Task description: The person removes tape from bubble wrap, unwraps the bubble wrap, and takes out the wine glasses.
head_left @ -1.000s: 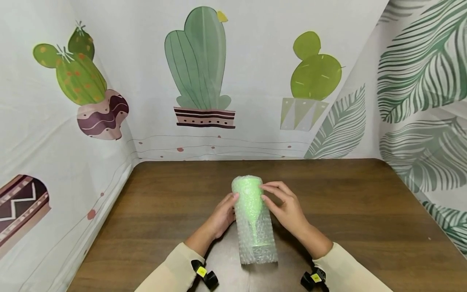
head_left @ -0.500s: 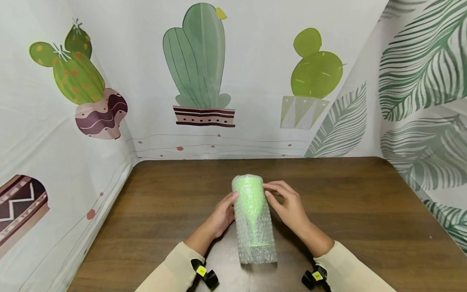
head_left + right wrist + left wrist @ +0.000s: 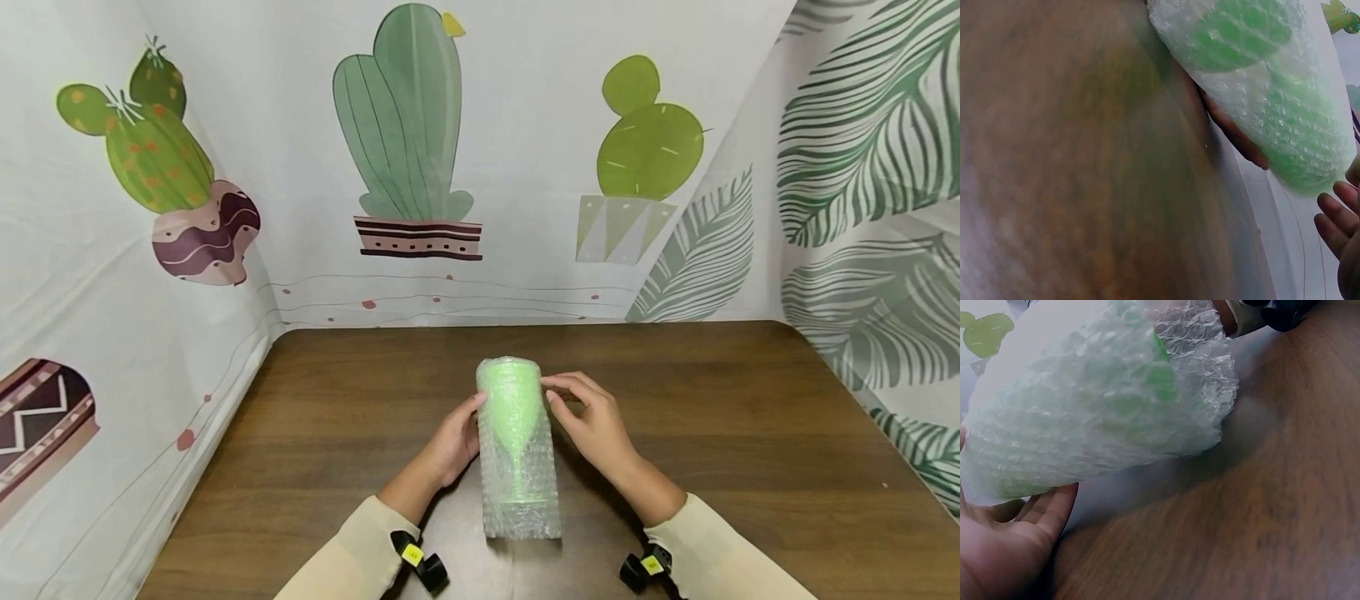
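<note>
A light-green stemmed glass (image 3: pixel 515 404), wrapped in clear bubble wrap (image 3: pixel 522 523), leans with its bowl end up and away and its foot towards me. My left hand (image 3: pixel 454 442) holds the wrapped glass at its left side, thumb on the front face; in the left wrist view that hand's fingers (image 3: pixel 1054 509) lie under the wrap. My right hand (image 3: pixel 594 423) is at the upper right edge of the bundle, fingers loosely bent and fingertips at or just beside the wrap. The right wrist view shows its fingers (image 3: pixel 1338 215) close to the bowl end, not curled round it.
The bundle is over a dark brown wooden table (image 3: pixel 360 392). Behind and to the sides hangs a white cloth (image 3: pixel 525 167) printed with cacti and leaves. A black wrist camera (image 3: pixel 422 565) is strapped to the left sleeve, another camera (image 3: pixel 643 570) to the right.
My left hand has swung the lower end of the wrapped glass slightly to the left. My right hand's thumb has come away from the wrap and now stands just beside it.
</note>
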Demonstrator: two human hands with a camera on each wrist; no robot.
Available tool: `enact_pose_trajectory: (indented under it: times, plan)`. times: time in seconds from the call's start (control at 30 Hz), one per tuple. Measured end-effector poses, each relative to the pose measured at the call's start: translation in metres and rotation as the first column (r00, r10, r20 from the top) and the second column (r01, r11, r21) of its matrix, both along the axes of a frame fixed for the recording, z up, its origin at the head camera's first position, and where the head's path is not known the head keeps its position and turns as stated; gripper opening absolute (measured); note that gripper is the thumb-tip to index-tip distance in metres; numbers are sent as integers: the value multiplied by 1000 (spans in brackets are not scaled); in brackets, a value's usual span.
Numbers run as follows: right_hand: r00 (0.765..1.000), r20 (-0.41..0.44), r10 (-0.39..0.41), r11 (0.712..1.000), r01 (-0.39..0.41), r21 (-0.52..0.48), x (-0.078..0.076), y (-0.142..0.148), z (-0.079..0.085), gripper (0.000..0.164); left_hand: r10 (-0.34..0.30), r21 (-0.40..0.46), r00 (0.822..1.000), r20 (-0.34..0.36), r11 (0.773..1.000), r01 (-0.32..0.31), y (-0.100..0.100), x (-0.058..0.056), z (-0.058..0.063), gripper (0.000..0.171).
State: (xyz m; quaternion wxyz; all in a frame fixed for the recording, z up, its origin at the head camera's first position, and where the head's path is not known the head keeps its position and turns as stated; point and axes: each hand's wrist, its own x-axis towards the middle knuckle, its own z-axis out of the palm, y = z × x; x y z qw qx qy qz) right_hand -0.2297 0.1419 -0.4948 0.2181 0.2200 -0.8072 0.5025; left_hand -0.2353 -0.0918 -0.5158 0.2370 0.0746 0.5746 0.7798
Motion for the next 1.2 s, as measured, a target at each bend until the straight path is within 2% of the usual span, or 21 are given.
enact_pose_trajectory:
  times: [0.37,0.87,1.0,1.07,1.2]
  plan:
    - [998,60,-13,1000,12,14,0,0,0,24,-6,16,1000,1,1000,6,-1,0,-3,58]
    - [996,68,-60,998,57,35,-2,-2,-1,10,-9,-3,1000,1,1000,9,-1,1,-1,60]
    - [992,110,-59,997,54,48,-1,-1,-1,4,-12,-9,1000,-10,1000,12,-1,0,-3,61]
    - [988,147,-53,998,48,41,-1,0,-2,6,-2,-8,1000,-9,1000,2,0,0,-4,59]
    - [958,286,-8,999,20,-40,-1,1,0,14,23,-16,1000,-3,1000,-23,1,-1,-3,53]
